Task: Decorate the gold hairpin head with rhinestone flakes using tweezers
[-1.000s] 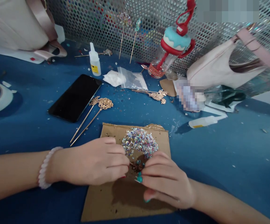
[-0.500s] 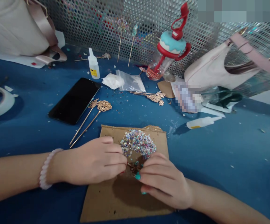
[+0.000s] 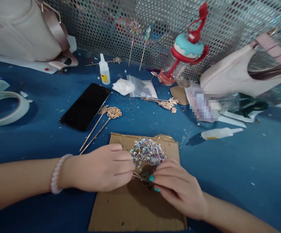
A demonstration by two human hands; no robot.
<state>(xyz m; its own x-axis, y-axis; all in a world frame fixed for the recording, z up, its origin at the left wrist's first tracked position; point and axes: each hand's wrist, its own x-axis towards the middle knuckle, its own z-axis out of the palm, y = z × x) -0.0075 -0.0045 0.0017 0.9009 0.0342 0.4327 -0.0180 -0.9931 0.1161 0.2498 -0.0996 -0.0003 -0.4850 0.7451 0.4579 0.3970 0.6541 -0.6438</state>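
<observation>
Over the cardboard sheet (image 3: 121, 213), my left hand (image 3: 108, 166) is closed with its fingertips turned down. My right hand (image 3: 179, 187), with turquoise nails, pinches at the other side. Between the fingertips of both hands runs a thin metal stick (image 3: 142, 178); its ends are hidden by the fingers. A dark, lacy shape shows just below it, too shadowed to name. Right behind the hands lies a pile of glittering multicoloured rhinestones (image 3: 148, 152) on the cardboard. Two gold hairpins (image 3: 99, 129) with openwork flower heads lie beyond my left hand.
A black phone (image 3: 85, 106), an upright glue bottle (image 3: 104, 71) and a tape roll (image 3: 6, 108) are on the left. Another glue bottle (image 3: 220, 133) lies at right. More gold hairpins (image 3: 168, 104), a lidded cup (image 3: 184, 55) and bags (image 3: 240, 71) stand toward the perforated metal panel (image 3: 94, 29).
The view has shifted, so everything appears slightly further right. My right hand has drawn a little away from the left, and the thin metal stick now shows more clearly between them.
</observation>
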